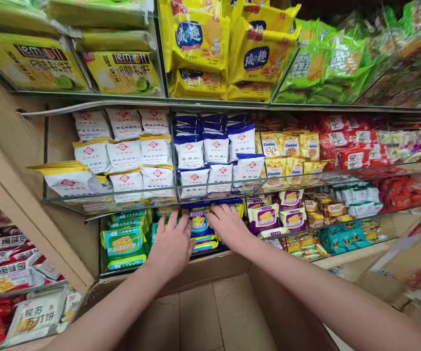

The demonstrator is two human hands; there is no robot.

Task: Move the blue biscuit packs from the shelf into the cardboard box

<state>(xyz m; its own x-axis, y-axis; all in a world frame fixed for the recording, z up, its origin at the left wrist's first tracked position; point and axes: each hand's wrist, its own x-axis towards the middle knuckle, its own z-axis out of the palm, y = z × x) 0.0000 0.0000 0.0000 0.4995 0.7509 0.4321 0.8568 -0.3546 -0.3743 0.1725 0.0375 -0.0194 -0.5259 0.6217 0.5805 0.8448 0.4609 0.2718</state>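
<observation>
On the low shelf, my left hand lies over green and blue snack packets, fingers spread and pointing into the shelf. My right hand rests on the blue and yellow packets, its fingertips bent over their top edge. These packets sit between my two hands. Left of my left hand is a stack of green packets. Purple and white packets stand right of my right hand. Whether my right fingers grip a packet is hard to make out.
Above my hands juts a glass-fronted shelf with white packets. An open cardboard box stands below, in front of the low shelf. A wooden post rises at the left. More packets fill the shelves at the right.
</observation>
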